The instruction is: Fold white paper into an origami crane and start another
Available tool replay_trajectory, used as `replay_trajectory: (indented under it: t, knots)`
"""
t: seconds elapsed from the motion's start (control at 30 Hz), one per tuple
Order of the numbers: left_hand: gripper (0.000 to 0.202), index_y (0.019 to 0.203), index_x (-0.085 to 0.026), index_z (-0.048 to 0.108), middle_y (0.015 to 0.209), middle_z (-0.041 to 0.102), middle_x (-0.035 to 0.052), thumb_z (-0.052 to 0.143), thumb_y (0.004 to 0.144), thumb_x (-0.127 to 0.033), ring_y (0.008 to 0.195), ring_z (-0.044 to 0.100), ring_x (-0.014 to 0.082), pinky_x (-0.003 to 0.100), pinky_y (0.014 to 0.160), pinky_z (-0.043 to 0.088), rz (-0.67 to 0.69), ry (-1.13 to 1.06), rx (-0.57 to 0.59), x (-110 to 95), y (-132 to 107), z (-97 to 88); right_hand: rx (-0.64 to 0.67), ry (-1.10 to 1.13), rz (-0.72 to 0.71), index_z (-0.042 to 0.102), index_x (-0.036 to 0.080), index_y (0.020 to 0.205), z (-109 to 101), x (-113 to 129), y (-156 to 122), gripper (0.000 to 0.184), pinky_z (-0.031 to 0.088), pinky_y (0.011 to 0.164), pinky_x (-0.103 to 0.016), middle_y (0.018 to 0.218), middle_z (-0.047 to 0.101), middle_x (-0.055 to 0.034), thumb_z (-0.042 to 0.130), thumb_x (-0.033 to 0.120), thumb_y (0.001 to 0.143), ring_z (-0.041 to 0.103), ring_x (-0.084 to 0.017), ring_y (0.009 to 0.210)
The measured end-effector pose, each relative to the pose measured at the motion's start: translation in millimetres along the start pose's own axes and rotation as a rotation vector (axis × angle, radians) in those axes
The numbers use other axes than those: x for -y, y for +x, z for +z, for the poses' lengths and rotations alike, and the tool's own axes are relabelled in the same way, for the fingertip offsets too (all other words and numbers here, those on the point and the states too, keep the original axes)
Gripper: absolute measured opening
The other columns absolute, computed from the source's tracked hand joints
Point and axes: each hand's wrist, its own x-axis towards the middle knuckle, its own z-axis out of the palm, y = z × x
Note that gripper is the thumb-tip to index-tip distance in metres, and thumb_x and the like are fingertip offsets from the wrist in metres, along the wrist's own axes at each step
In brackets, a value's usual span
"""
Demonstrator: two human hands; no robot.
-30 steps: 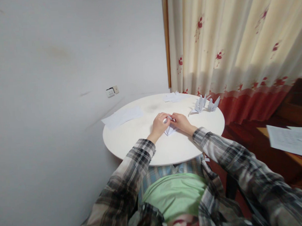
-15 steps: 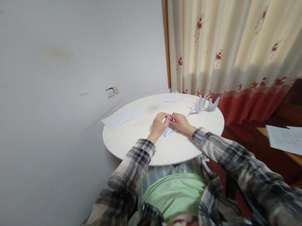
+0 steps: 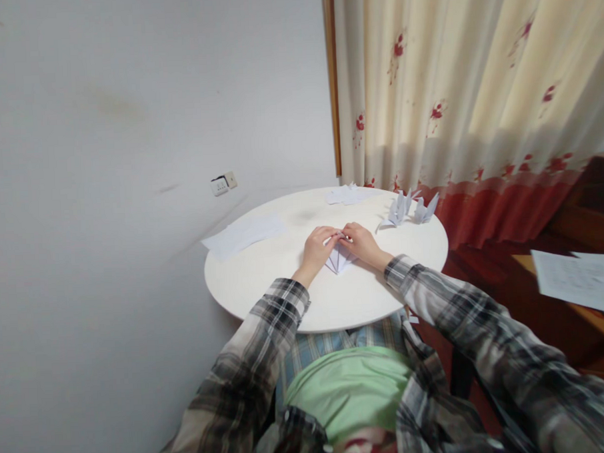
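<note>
A small piece of folded white paper (image 3: 338,259) lies on the round white table (image 3: 264,281), its creased point facing my body. My left hand (image 3: 318,248) pinches the paper's far edge from the left. From the right, my right hand (image 3: 361,242) grips the same far edge, and the fingertips of both hands almost meet there. The fingers cover the top of the fold, so its exact shape there is hidden.
Several folded paper cranes (image 3: 406,208) stand at the table's right rim. White sheets (image 3: 245,234) lie at the left, and more paper pieces (image 3: 348,194) at the back. Papers (image 3: 579,278) rest on a wooden surface at right. A wall and a curtain (image 3: 456,79) stand behind.
The far flap has been pressed lower under my fingers, and more of the creased front of the paper shows. Both hands stay at nearly the same spot.
</note>
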Motion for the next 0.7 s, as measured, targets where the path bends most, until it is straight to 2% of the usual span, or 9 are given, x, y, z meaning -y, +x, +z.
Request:
replay_trajectory:
  t: [0.23,0.5,0.6,0.7]
  knots:
    - [0.01,0.077,-0.021,0.068,0.081,0.069,0.0039,0.058,0.076,-0.023,0.082,0.059,0.0166,0.034,0.079,0.045,0.017,0.025,0.018,2.5,-0.3,0.4,-0.004,-0.019,0.016,0.063,0.016,0.075,-1.8,-2.6,0.4,0.012,0.034,0.069,-0.026,0.076,0.055,-0.0053,0.054,0.022,0.08,0.046,-0.016,0.078]
    - [0.01,0.075,-0.022,0.068,0.08,0.069,0.0032,0.06,0.075,-0.028,0.081,0.059,0.0167,0.033,0.079,0.045,-0.053,-0.03,-0.004,-1.5,0.1,-1.6,0.016,0.009,-0.031,0.061,0.016,0.073,3.4,-6.8,1.4,0.011,0.034,0.069,-0.026,0.075,0.055,-0.0049,0.054,0.022,0.08,0.045,-0.016,0.076]
    - [0.01,0.074,-0.021,0.069,0.079,0.069,0.0036,0.062,0.073,-0.029,0.079,0.06,0.0166,0.031,0.074,0.046,-0.148,-0.099,-0.036,-0.2,1.6,0.0,0.02,0.017,-0.032,0.06,0.016,0.073,4.3,-6.6,1.8,0.012,0.033,0.069,-0.026,0.072,0.054,-0.0042,0.054,0.024,0.08,0.045,-0.016,0.075]
    - [0.015,0.075,-0.018,0.07,0.081,0.069,0.0055,0.062,0.07,-0.031,0.077,0.061,0.0167,0.03,0.069,0.046,-0.32,-0.235,-0.084,5.5,3.7,3.3,0.02,0.042,-0.036,0.057,0.015,0.07,3.9,-3.8,1.6,0.016,0.033,0.067,-0.025,0.07,0.053,-0.0034,0.053,0.027,0.081,0.045,-0.015,0.072]
